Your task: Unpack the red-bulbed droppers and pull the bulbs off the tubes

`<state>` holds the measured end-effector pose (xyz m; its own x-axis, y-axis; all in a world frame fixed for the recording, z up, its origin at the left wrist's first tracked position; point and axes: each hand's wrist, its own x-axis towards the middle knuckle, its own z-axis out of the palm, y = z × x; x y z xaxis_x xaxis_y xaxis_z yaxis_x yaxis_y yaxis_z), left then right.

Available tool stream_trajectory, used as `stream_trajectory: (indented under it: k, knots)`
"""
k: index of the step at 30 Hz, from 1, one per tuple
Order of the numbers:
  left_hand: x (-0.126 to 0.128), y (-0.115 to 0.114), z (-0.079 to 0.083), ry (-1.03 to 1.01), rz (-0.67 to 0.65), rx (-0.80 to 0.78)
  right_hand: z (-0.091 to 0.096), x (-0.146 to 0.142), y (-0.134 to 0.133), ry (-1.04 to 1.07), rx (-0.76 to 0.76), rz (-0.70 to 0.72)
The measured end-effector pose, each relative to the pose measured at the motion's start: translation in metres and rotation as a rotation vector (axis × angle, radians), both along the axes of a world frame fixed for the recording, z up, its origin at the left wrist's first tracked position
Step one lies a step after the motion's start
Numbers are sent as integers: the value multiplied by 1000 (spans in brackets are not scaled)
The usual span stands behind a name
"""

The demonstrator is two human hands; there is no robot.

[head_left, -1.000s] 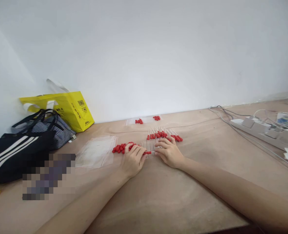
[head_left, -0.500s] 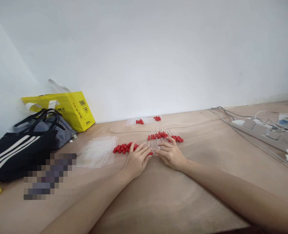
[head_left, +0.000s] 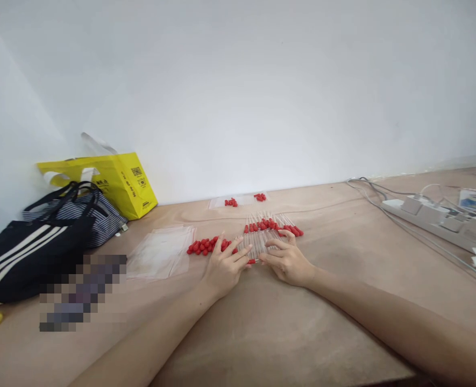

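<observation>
Between my hands is a small red rubber bulb (head_left: 252,262), with what looks like a short piece of clear tube beside it. My left hand (head_left: 226,269) pinches the bulb between thumb and finger, its other fingers spread over the table. At the tube side, my right hand (head_left: 289,263) has its thumb and fingers closed together. Just beyond lie clear thin tubes (head_left: 257,242) in a row, partly hidden by my fingers. Behind them are droppers with red bulbs (head_left: 268,223). A pile of loose red bulbs (head_left: 203,246) sits left of my left hand, partly under its fingers.
Clear plastic bags (head_left: 161,252) lie flat at the left. Another bag with red-bulbed droppers (head_left: 231,202) rests near the wall. A yellow bag (head_left: 128,183) and a black striped bag (head_left: 40,258) stand far left. A power strip (head_left: 435,220) with cables lies right.
My right hand has shifted slightly right and toward me, and my fingers have drawn a little apart. The red bulb between my hands now shows more fully.
</observation>
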<state>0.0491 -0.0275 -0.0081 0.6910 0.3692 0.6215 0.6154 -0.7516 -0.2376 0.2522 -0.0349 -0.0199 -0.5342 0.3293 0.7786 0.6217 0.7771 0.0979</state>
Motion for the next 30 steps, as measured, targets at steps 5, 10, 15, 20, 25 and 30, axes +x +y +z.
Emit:
stream_trajectory:
  k: [5, 10, 15, 20, 25, 30]
  knots:
    - [-2, 1, 1, 11, -27, 54, 0, 0, -1, 20, 4, 26]
    - [-2, 2, 4, 32, -74, 128, -1, 2, -1, 20, -48, 39]
    - [-3, 1, 6, 54, -58, 95, -2, 4, -1, 5, -84, 18]
    - [-4, -3, 8, 86, -33, 23, -1, 4, -2, -2, -110, 13]
    - [-4, -7, 8, 80, -29, 11, -3, 3, -2, 10, -129, 36]
    - [-10, -6, 8, 37, -63, 26, -5, 8, 0, 45, -163, 67]
